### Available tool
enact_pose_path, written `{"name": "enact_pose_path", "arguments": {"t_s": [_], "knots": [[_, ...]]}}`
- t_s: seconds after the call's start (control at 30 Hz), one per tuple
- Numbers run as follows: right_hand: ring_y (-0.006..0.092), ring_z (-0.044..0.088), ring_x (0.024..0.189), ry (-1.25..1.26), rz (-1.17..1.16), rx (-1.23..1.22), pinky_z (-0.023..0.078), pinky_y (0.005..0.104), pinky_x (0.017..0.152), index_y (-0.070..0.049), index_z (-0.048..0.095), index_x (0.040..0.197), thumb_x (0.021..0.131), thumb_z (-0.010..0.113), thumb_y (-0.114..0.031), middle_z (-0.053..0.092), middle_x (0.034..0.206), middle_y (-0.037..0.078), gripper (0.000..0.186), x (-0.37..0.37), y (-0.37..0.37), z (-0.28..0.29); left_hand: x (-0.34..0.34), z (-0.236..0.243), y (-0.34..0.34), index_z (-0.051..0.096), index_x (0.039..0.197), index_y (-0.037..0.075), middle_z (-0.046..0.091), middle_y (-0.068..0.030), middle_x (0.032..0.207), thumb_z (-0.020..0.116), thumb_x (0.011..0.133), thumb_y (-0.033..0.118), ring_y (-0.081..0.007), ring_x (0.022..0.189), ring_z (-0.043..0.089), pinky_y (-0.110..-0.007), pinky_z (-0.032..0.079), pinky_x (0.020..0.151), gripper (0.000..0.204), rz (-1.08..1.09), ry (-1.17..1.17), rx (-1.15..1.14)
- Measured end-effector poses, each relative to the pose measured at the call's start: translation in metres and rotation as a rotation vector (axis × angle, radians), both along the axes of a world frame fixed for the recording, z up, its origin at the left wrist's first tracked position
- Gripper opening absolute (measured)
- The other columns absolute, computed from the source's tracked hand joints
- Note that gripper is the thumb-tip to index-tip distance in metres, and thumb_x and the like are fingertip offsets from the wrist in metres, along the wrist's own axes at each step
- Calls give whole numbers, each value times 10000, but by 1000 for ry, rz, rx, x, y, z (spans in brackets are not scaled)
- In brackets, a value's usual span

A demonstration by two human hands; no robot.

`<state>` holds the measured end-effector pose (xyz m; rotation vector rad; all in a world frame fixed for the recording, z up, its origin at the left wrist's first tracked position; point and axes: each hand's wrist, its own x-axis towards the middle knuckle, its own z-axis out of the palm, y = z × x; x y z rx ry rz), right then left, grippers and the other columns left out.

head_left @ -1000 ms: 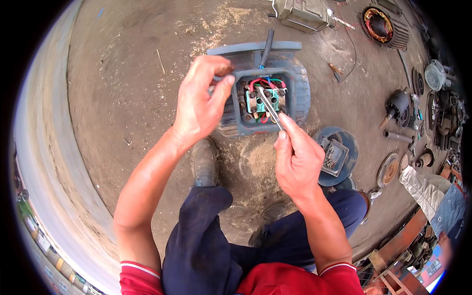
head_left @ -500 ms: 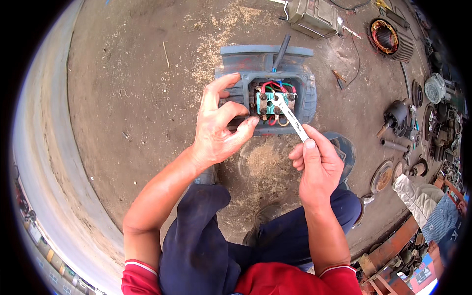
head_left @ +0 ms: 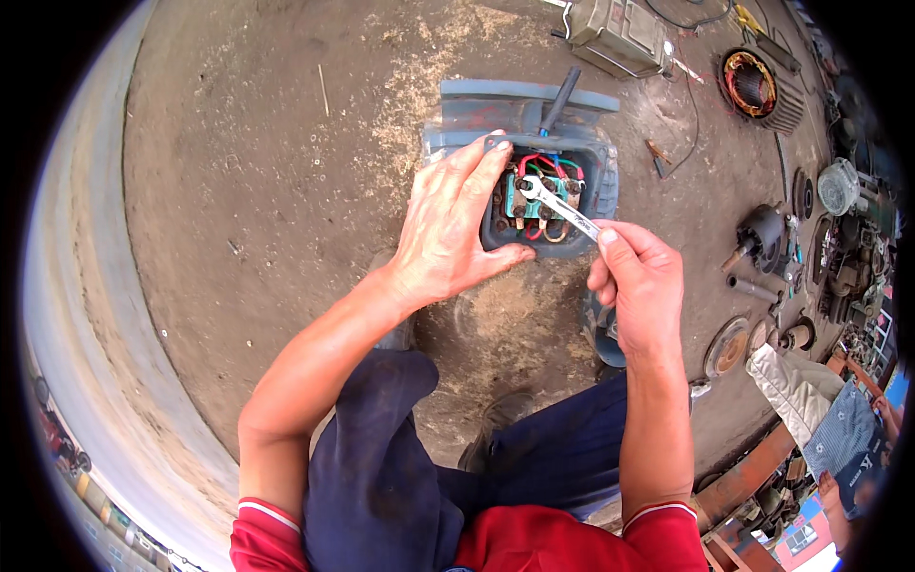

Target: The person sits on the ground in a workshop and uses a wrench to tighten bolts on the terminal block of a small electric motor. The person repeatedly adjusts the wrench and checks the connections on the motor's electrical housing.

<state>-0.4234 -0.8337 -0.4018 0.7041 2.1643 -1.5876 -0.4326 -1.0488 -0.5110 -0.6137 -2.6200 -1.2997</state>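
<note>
A blue-grey electric motor (head_left: 519, 92) lies on the ground before me. Its uncovered terminal box (head_left: 604, 170) shows a teal terminal block (head_left: 570, 198) with dark nuts and red, green and blue wires. My right hand (head_left: 644, 284) grips a silver wrench (head_left: 569, 214) by one end. The wrench's far jaw is at a nut on the block's upper left; whether it is seated I cannot tell. My left hand (head_left: 440, 227) lies along the box's left side, fingers stretched over its upper left corner and thumb spread at the lower edge.
Beyond the motor stand a grey metal case (head_left: 620, 36) and a motor stator with copper windings (head_left: 749, 84). A clip with a lead (head_left: 658, 157) lies at the right. Machine parts, a round disc (head_left: 729, 345) and scrap line the right side, near another person's hand (head_left: 831, 498).
My left hand has gone from curled fingers beside the box to lying flat on its edge. The wrench has swung to a flatter angle, its jaw shifting to the upper-left nut.
</note>
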Motion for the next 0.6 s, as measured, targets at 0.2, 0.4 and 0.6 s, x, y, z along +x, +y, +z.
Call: {"name": "enact_pose_path", "arguments": {"t_s": [0.2, 0.4, 0.6], "knots": [[54, 511, 519, 50, -165, -90, 401, 218, 483, 22, 726, 1147, 1032, 626, -150, 674, 687, 40, 230, 23, -18, -8, 0, 4, 1, 325, 1570, 38, 418, -235, 1538, 971, 581, 329, -404, 1393, 443, -536, 346, 1120, 1217, -8, -26, 17], [55, 504, 510, 18, -39, 15, 402, 220, 477, 20, 726, 1154, 1033, 627, -153, 660, 679, 39, 233, 7, -6, -6, -2, 5, -3, 358, 1561, 95, 387, -230, 1556, 975, 567, 329, -410, 1392, 438, -540, 347, 1115, 1193, -53, -24, 25], [62, 517, 511, 3, -47, -24, 419, 228, 477, -11, 726, 1192, 1029, 643, -167, 675, 688, 54, 240, 11, -11, -8, -1, 4, -2, 376, 1564, 198, 378, -216, 1567, 974, 579, 338, -417, 1401, 423, -551, 343, 1117, 1161, -65, -31, 5]]}}
